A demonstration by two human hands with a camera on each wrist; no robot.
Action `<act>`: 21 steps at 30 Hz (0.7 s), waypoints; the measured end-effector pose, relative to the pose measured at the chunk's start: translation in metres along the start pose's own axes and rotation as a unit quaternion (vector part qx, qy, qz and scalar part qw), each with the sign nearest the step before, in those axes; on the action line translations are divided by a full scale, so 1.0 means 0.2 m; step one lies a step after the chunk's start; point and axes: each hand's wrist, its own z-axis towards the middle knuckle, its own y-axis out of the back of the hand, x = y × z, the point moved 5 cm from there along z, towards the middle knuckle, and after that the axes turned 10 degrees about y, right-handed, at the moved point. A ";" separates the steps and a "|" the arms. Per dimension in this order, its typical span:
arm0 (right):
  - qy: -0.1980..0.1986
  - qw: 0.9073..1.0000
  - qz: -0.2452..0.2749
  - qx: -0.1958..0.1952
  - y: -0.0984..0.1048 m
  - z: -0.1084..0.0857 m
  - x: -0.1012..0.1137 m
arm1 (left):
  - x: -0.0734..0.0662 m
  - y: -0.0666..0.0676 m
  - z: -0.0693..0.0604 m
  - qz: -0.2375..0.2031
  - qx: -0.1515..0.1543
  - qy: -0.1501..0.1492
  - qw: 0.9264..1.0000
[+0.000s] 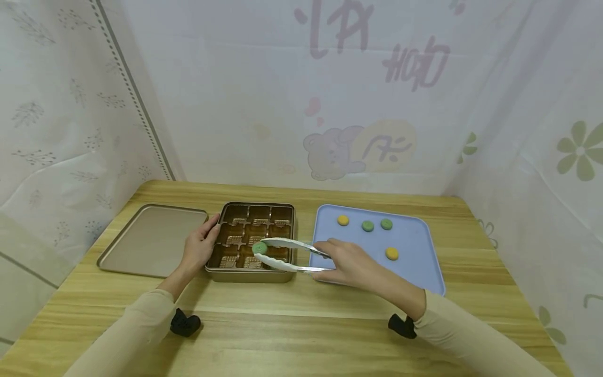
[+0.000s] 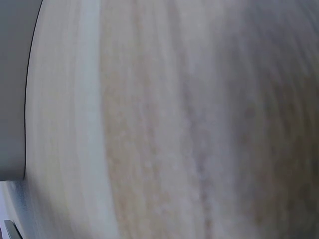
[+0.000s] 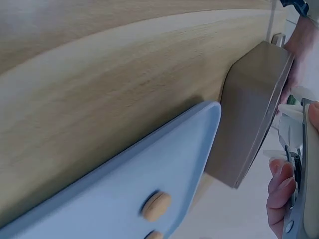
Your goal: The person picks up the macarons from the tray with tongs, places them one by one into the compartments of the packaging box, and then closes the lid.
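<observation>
White-tipped metal tongs [image 1: 282, 242] are gripped in my right hand [image 1: 353, 264], their tips around a green round piece [image 1: 259, 248] over the front row of a brown divided insert [image 1: 254, 234]. The insert sits in a bronze square tin [image 1: 249, 276]. My left hand [image 1: 199, 248] rests with its fingers against the tin's left side. In the right wrist view, fingers of my right hand [image 3: 281, 194] curl on the tongs [image 3: 297, 199], beside the tin [image 3: 249, 109]. The left wrist view shows mostly wood surface, with no hand in it.
On the right, a blue tray [image 1: 410, 235] holds two yellow pieces [image 1: 343, 220] and two green pieces [image 1: 367, 226]. A flat bronze lid [image 1: 151, 238] lies on the wooden table [image 1: 282, 335] at the left. Fabric with printed drawings hangs behind.
</observation>
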 end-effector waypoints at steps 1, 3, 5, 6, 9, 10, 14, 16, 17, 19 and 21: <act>0.002 1.000 -0.004 0.005 -0.01 0.02 0.00 | 0.00 0.00 0.00 0.001 -0.001 0.001 1.000; 0.005 1.000 -0.010 0.015 -0.02 0.05 0.01 | 0.00 0.00 0.00 0.002 -0.003 0.002 1.000; 0.007 1.000 -0.017 0.024 -0.03 0.08 0.02 | 0.00 0.00 0.00 0.004 -0.002 0.001 1.000; 0.007 0.999 -0.020 0.029 -0.03 0.09 0.02 | 0.00 0.00 0.00 0.004 -0.002 0.000 1.000; 0.006 0.999 -0.024 0.042 -0.04 0.12 0.02 | -0.01 0.00 0.00 0.005 -0.002 -0.004 1.000; 0.006 0.999 -0.024 0.045 -0.04 0.13 0.02 | -0.01 0.00 0.01 0.004 -0.003 -0.006 1.000; 0.005 0.998 -0.028 0.056 -0.04 0.15 0.03 | 0.00 0.00 0.01 0.003 -0.008 -0.013 1.000; 0.006 0.998 -0.030 0.060 -0.04 0.16 0.03 | 0.00 0.00 0.01 0.004 -0.009 -0.016 1.000; 0.005 0.998 -0.032 0.062 -0.04 0.17 0.03 | 0.00 0.00 0.01 0.004 -0.010 -0.017 1.000; 0.005 0.997 -0.034 0.068 -0.04 0.17 0.04 | 0.00 0.00 0.01 0.002 -0.011 -0.018 1.000; 0.004 0.997 -0.036 0.070 -0.04 0.18 0.04 | 0.01 0.00 0.01 0.002 -0.011 -0.018 1.000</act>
